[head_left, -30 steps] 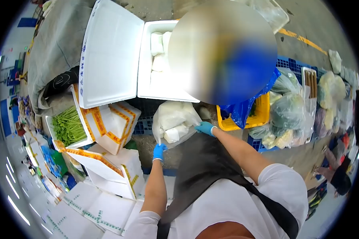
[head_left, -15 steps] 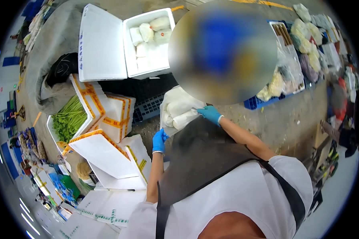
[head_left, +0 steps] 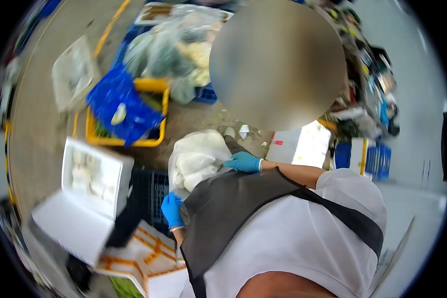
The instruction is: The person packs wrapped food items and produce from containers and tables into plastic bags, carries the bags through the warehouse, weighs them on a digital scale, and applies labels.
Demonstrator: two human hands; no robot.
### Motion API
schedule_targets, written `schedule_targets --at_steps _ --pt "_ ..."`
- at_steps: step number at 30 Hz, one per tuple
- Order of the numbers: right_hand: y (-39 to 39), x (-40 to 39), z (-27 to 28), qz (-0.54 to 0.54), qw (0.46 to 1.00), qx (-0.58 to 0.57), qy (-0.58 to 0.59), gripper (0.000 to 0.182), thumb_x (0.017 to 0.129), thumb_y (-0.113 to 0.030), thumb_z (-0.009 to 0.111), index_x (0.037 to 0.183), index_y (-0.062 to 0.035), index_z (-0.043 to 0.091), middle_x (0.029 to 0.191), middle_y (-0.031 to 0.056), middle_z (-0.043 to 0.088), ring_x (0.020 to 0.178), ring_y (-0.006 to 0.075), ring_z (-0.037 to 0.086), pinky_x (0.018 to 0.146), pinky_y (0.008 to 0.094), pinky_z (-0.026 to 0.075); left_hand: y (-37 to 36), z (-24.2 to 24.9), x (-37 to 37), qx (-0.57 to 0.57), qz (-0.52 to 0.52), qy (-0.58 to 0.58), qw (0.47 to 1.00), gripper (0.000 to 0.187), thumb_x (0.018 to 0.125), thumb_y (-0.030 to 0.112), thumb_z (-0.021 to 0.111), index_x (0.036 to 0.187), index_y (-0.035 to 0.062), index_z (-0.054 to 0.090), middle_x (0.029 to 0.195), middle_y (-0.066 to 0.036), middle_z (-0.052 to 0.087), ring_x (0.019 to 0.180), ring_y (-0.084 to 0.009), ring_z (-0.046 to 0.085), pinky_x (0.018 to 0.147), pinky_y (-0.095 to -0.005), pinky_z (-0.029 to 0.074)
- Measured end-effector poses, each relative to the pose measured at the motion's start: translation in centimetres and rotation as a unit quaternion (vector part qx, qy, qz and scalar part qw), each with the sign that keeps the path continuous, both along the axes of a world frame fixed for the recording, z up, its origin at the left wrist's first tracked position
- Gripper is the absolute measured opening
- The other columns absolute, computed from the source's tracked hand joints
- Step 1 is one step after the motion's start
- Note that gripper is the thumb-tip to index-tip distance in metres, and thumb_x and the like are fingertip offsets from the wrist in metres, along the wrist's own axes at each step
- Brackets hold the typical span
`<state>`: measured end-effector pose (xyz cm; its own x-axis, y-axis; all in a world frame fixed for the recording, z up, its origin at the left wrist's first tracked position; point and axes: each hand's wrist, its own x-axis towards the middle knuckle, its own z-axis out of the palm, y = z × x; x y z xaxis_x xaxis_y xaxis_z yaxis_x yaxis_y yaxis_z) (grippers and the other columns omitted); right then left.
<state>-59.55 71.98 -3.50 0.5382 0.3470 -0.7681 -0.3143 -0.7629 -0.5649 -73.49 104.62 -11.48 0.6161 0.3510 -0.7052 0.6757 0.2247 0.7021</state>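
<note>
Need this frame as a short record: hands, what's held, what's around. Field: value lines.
left hand: blue glove, gripping the bag's lower edge
right hand: blue glove, gripping the bag's right side
bag: clear plastic, filled with white pieces, held in front of the apron
apron: dark, over a white shirt
foam box: white, open, lid flat, white packs inside, left of the bag
crate: yellow, blue sheet draped over it
bagged produce: behind the crate
image: blurred, details uncertain

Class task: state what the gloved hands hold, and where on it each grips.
A clear plastic bag of white pieces: right hand at its right side, left hand at its lower edge.
</note>
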Motion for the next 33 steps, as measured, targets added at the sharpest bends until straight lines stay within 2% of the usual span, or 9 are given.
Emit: schedule_targets --at_steps 5,6,7,9,13,19,27,31,33 --pt "-11.1 2.8 1.6 -0.319 0.945 0.07 0.03 0.043 0.087 -0.044 0.063 0.082 -0.0012 0.068 0.076 0.0096 0.064 0.07 0.0151 0.058 0.061 0.0313 0.045 -9.7 3.7 12.9 0.135 -0.236 -0.099 0.957 0.037 0.097 0.027 0.053 0.072 0.0012 0.061 0.063 -0.003 0.056 0.051 -0.0103 0.049 0.05 -0.0253 0.04" --pt "-13.6 4.1 2.7 -0.35 0.93 0.107 0.031 0.043 0.087 -0.044 0.063 0.082 -0.0016 0.068 0.075 0.0083 0.063 0.068 0.0141 0.057 0.06 0.0306 0.045 -9.7 0.4 15.1 0.366 -0.446 -0.268 0.772 0.015 0.089 0.015 0.059 0.08 0.0036 0.062 0.063 -0.005 0.054 0.053 -0.014 0.052 0.048 -0.0293 0.042" --pt "-16.0 4.7 3.0 -0.377 0.914 0.144 0.042 0.043 0.087 -0.045 0.063 0.082 -0.002 0.067 0.073 0.007 0.062 0.067 0.0131 0.056 0.059 0.0298 0.044 -12.1 0.2 17.8 0.191 -0.336 -0.137 0.912 0.005 0.084 0.009 0.059 0.084 0.006 0.063 0.064 -0.006 0.052 0.057 -0.015 0.054 0.049 -0.0303 0.043" --pt "-20.7 5.8 -0.3 -0.457 0.884 0.099 0.025 0.041 0.088 -0.042 0.063 0.085 -0.0019 0.067 0.068 0.0033 0.059 0.06 0.0107 0.051 0.056 0.0275 0.042 -19.6 6.5 24.6 -0.047 -0.076 -0.011 0.996 0.02 0.092 0.023 0.059 0.083 0.0065 0.064 0.064 0.003 0.051 0.056 -0.0093 0.049 0.051 -0.0217 0.037" --pt "-29.4 9.6 1.0 -0.604 0.779 0.163 0.038 0.028 0.091 -0.033 0.061 0.077 -0.0088 0.064 0.058 -0.0043 0.045 0.051 0.0067 0.039 0.047 0.0246 0.03 -30.1 11.8 34.9 -0.132 -0.094 -0.031 0.986 0.033 0.094 0.029 0.06 0.082 -0.0013 0.061 0.053 0.01 0.029 0.044 -0.0023 0.022 0.045 -0.0207 0.019" --pt "-37.7 15.9 7.6 -0.739 0.641 0.208 -0.015 0.046 0.092 -0.033 0.059 0.053 -0.0191 0.038 0.05 -0.0065 0.029 0.043 0.0076 0.025 0.043 0.0253 0.018 -39.7 14.3 42.5 -0.136 -0.229 -0.044 0.963 0.033 0.095 0.028 0.057 0.082 -0.0023 0.064 0.053 0.009 0.028 0.047 -0.0027 0.023 0.045 -0.0217 0.021" --pt "-46.2 19.9 15.5 -0.808 0.536 0.161 -0.186 0.04 0.091 -0.034 0.061 0.059 -0.0193 0.041 0.054 -0.007 0.03 0.045 0.0064 0.025 0.044 0.0244 0.018 -51.3 18.3 52.4 -0.179 -0.426 -0.123 0.878 0.033 0.097 0.025 0.052 0.083 -0.0024 0.065 0.054 0.007 0.028 0.05 -0.0038 0.026 0.048 -0.0227 0.025" --pt "-51.7 18.1 18.0 -0.795 0.475 0.144 -0.35 0.023 0.097 -0.025 0.049 0.107 -0.0154 0.067 0.058 -0.0067 0.03 0.05 0.0066 0.025 0.048 0.0228 0.019 -59.4 24.3 57.1 -0.209 -0.506 -0.15 0.823 0.037 0.097 0.026 0.051 0.082 -0.0041 0.066 0.054 0.006 0.033 0.052 -0.0045 0.03 0.05 -0.0232 0.027" --pt "-53.9 16.2 17.7 -0.786 0.441 0.119 -0.416 0.033 0.098 -0.016 0.043 0.127 -0.0144 0.058 0.06 -0.0068 0.026 0.052 0.0069 0.025 0.049 0.0224 0.02 -63.9 25.6 58.8 -0.216 -0.551 -0.165 0.789 0.039 0.097 0.028 0.052 0.079 -0.0041 0.066 0.053 0.006 0.035 0.05 -0.0038 0.031 0.048 -0.0228 0.025"
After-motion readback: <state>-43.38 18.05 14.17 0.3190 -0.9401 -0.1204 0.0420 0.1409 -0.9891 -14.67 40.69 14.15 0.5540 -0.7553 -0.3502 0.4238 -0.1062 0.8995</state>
